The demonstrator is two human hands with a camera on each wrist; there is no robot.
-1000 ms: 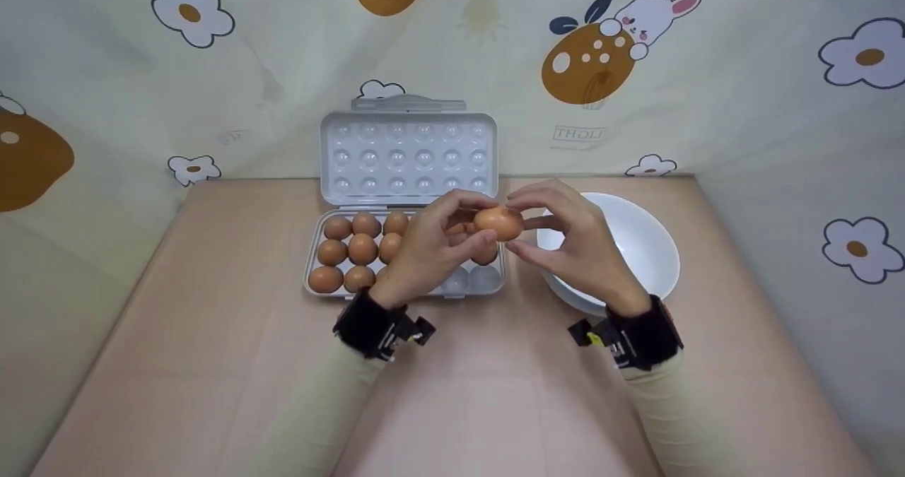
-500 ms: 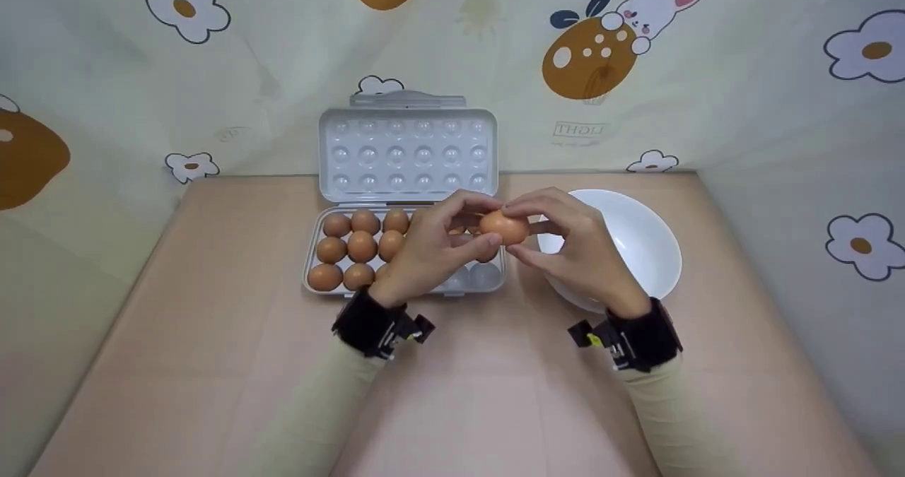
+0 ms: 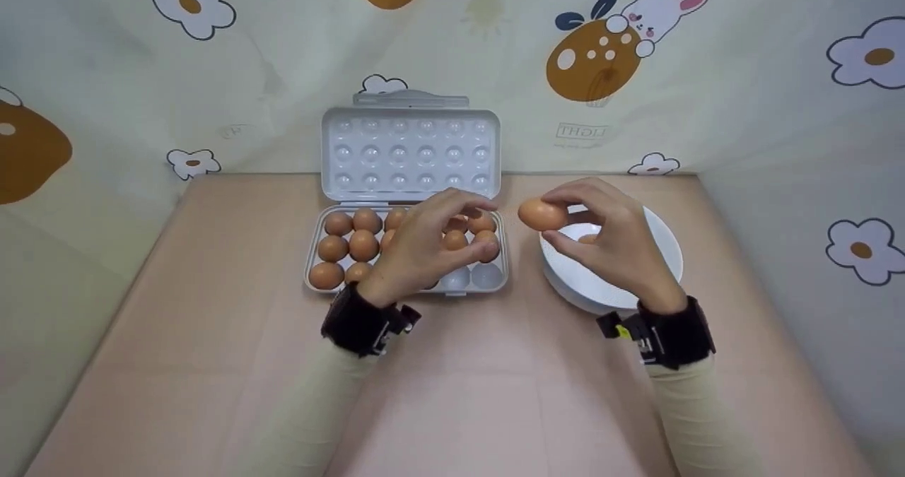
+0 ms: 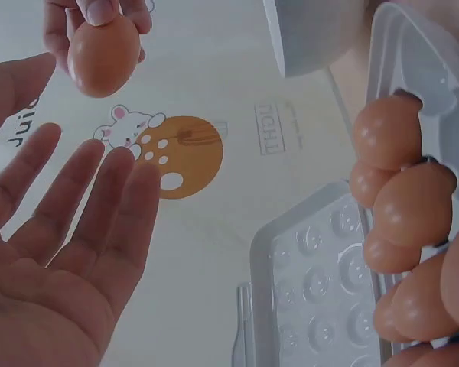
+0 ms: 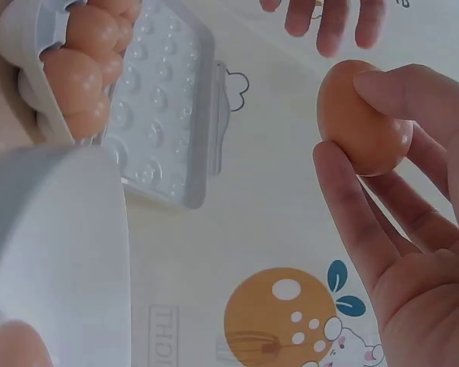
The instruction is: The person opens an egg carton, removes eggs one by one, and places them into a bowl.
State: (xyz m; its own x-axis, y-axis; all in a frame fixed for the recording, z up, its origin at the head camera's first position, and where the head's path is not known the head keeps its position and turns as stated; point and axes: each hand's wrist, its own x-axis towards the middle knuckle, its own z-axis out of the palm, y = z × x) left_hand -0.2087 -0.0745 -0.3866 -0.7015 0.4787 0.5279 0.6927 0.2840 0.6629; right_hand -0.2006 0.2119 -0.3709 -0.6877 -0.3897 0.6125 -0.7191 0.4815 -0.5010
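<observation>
A brown egg is pinched between the thumb and fingers of my right hand, held up at the left rim of the white bowl. In the right wrist view the same egg shows its side, thumb on top. My left hand hovers over the egg box, fingers spread and holding nothing; in the left wrist view its palm faces the camera. The grey egg box carries several brown eggs, some hidden behind the left hand. Another egg lies inside the bowl.
The box's hinged lid stands raised against the patterned cloth backdrop. Two vacant cups show at the box's front right corner. The table stretches forward below both arms.
The egg passed from my left hand to my right, which has drawn away to the right with it. My left hand has let go and shifted slightly left.
</observation>
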